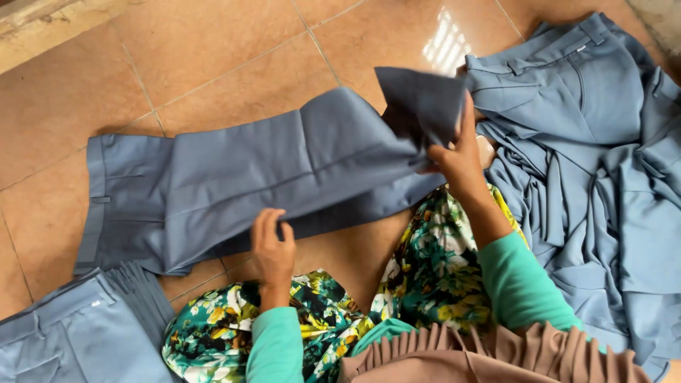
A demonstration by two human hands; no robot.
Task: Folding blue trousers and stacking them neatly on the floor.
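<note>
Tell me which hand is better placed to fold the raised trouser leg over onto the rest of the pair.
Probably the right hand: it grips the lifted leg end of the grey-blue trousers, while the left hand presses their lower edge flat.

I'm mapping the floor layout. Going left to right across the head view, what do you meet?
Folded stack of blue-grey trousers → left hand pressing the spread trousers → right hand lifting the trouser leg end → loose heap of trousers.

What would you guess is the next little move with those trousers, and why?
Probably the right hand carries the lifted leg end over toward the waistband. The trousers lie flat, and the left hand pins their edge.
</note>
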